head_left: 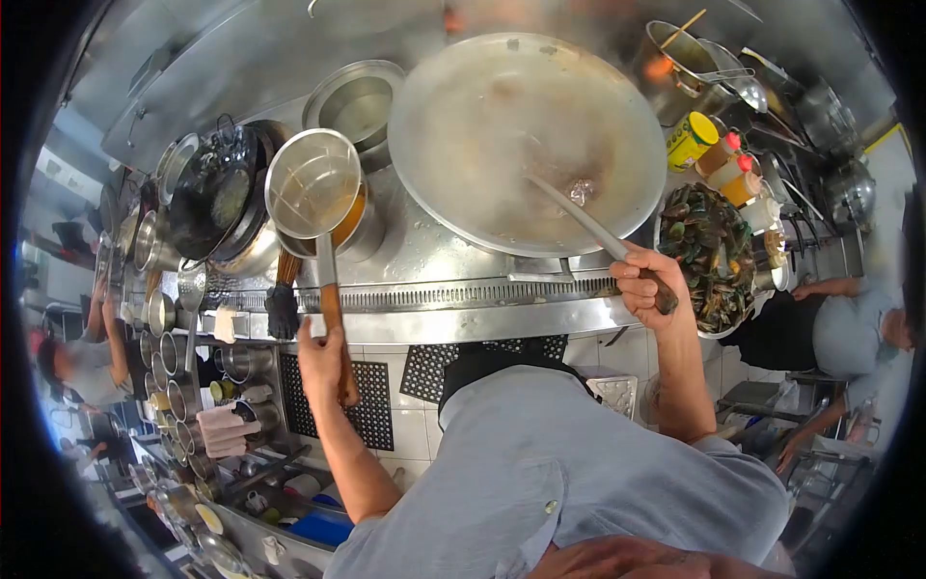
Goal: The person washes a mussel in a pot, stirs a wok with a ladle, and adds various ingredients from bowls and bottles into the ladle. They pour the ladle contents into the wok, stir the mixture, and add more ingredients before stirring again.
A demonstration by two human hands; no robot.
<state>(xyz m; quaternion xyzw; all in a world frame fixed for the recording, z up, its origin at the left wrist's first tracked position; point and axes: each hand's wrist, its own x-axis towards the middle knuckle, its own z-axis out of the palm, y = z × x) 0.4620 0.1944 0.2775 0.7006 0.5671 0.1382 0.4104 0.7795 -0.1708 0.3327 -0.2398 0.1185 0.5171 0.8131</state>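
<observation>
- Long-handled grey metal cooking tool with a brown wooden end (586, 217) slants into the wide steaming metal wok (427, 145); steam and the contents hide its head from me.
- Right hand (651, 287) is wrapped round it near the wooden end. I'd call it stiff and fairly heavy when loaded; wood looks the best hold, since the shaft is probably hot.
- Left hand (323, 359) is closed round the wooden handle of a round metal strainer (313, 183), whose basket sits over a steel pot with orange liquid (370, 230); whether they touch, I can't tell.
- That strainer looks light but head-heavy, its mesh likely easy to dent; far back on the wood seems a sound grip, though wet fingers might slip.
- Sloping wok walls give the tool broad room to sweep; the near rim is the edge to clear.
- Just right of the wok, a heaped bowl of dark-shelled mussels (709, 256) and a yellow tub (692, 142) tighten that side.
- Left, blackened pans (198, 205) crowd the strainer; the wet steel worktop (432, 239) shows between pot and wok, ending in a slotted drain strip (434, 295).
</observation>
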